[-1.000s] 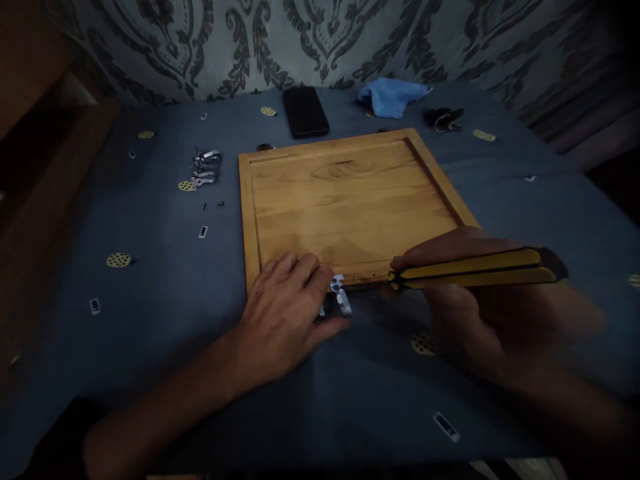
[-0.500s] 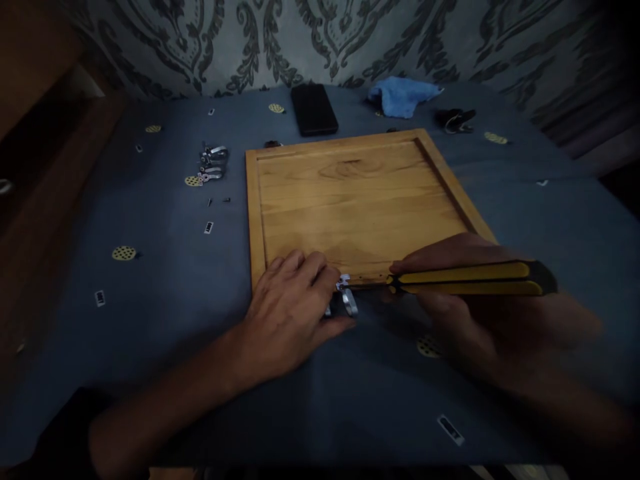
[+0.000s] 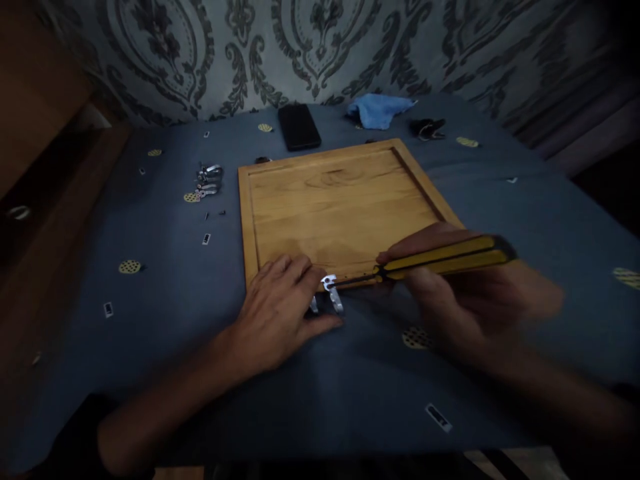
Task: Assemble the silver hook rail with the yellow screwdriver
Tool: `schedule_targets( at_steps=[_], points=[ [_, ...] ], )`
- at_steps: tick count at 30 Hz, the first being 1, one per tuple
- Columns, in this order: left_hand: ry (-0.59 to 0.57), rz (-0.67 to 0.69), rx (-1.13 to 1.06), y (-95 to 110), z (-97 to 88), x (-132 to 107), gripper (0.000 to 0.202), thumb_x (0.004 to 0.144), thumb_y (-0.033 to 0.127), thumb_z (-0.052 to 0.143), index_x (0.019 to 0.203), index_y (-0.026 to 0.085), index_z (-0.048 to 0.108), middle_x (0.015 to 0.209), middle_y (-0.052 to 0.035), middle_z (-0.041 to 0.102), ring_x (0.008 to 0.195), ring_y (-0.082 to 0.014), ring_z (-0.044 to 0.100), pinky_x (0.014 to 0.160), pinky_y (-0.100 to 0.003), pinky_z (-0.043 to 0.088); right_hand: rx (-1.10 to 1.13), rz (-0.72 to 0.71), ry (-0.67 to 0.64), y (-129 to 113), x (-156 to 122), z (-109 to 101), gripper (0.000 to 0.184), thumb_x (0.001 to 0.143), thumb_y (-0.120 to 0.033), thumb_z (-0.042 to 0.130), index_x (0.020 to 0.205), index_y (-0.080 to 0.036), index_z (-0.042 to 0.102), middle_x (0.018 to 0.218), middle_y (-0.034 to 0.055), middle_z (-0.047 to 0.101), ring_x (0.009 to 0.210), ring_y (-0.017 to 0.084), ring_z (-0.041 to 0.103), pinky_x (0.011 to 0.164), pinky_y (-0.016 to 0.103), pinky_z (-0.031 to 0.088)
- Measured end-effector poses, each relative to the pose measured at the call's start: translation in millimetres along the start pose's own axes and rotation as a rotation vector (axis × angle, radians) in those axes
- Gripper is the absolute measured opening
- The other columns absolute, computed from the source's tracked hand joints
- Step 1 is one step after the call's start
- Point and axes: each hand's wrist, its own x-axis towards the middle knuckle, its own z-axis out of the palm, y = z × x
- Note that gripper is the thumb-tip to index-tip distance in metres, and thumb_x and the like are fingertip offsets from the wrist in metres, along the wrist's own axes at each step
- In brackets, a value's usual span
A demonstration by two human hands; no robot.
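Observation:
My left hand (image 3: 277, 310) rests on the blue cloth at the near edge of a wooden board (image 3: 340, 207), its fingers pinched on a small silver metal hook (image 3: 331, 293) held against that edge. My right hand (image 3: 450, 293) is wrapped round a yellow and black screwdriver (image 3: 443, 257), held almost level. The screwdriver's dark shaft points left, and its tip touches the hook.
Several more silver hooks (image 3: 209, 179) and small screws (image 3: 214, 215) lie left of the board. A black phone (image 3: 299, 126), a blue rag (image 3: 379, 109) and a dark key bunch (image 3: 426, 128) lie at the back. Patterned wallpaper stands behind.
The screwdriver has slid left, so that its tip now meets the hook. My left hand keeps its hold. The view has shifted a little.

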Motion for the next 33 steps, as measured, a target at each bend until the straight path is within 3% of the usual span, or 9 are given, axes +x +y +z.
schedule_targets(
  at_steps=[4, 6, 10, 16, 22, 33],
  points=[
    [-0.033, -0.006, 0.026, 1.7, -4.7, 3.6, 0.056, 0.090, 0.059, 0.083, 0.125, 0.017, 0.070, 0.117, -0.0082, 0.070, 0.109, -0.0295, 0.065, 0.097, -0.045, 0.056, 0.194, 0.152, 0.304, -4.1, 5.5, 1.0, 0.017, 0.104, -0.042, 0.071, 0.100, -0.027, 0.078, 0.088, 0.0009, 0.074, 0.058, 0.012, 0.067, 0.049, 0.029, 0.058],
    [-0.049, -0.025, 0.058, 3.7, -6.9, 6.0, 0.057, 0.088, 0.061, 0.084, 0.124, 0.018, 0.071, 0.116, -0.0081, 0.070, 0.110, -0.0298, 0.065, 0.097, -0.044, 0.056, 0.257, 0.187, 0.348, -2.1, 8.1, 1.9, 0.021, 0.101, -0.047, 0.075, 0.094, -0.027, 0.077, 0.086, -0.0004, 0.072, 0.057, 0.012, 0.066, 0.051, 0.028, 0.058],
    [-0.047, -0.070, 0.103, 8.3, -8.1, 8.8, 0.057, 0.090, 0.063, 0.081, 0.125, 0.020, 0.072, 0.112, -0.0072, 0.069, 0.110, -0.0301, 0.066, 0.094, -0.043, 0.056, 0.357, 0.260, 0.280, 6.5, 12.5, 2.9, 0.034, 0.098, -0.057, 0.075, 0.089, -0.025, 0.068, 0.081, -0.0025, 0.067, 0.057, 0.011, 0.066, 0.052, 0.026, 0.057],
    [-0.022, -0.081, 0.132, 12.0, -7.8, 7.0, 0.043, 0.093, 0.052, 0.082, 0.125, 0.024, 0.074, 0.110, -0.0056, 0.068, 0.107, -0.0291, 0.066, 0.090, -0.042, 0.055, 0.387, 0.259, 0.227, 15.9, 16.6, 5.3, 0.050, 0.093, -0.073, 0.072, 0.086, -0.025, 0.061, 0.075, -0.0030, 0.061, 0.054, 0.011, 0.063, 0.052, 0.027, 0.053],
    [-0.034, -0.103, 0.161, 15.7, -9.2, 7.2, 0.036, 0.095, 0.046, 0.082, 0.125, 0.026, 0.075, 0.110, -0.0049, 0.069, 0.106, -0.0273, 0.067, 0.090, -0.039, 0.054, 0.317, 0.187, 0.170, 26.0, 12.6, 10.4, 0.044, 0.100, -0.064, 0.067, 0.081, -0.026, 0.056, 0.068, -0.0027, 0.060, 0.059, 0.015, 0.063, 0.056, 0.031, 0.049],
    [-0.055, -0.134, 0.181, 18.7, -9.4, 8.6, 0.036, 0.095, 0.045, 0.080, 0.126, 0.026, 0.075, 0.111, -0.0055, 0.068, 0.108, -0.0279, 0.065, 0.090, -0.040, 0.054, 0.300, 0.210, 0.126, 43.6, 9.5, 17.4, 0.038, 0.101, -0.057, 0.067, 0.082, -0.025, 0.057, 0.069, -0.0015, 0.061, 0.061, 0.017, 0.062, 0.057, 0.033, 0.049]
  ],
)
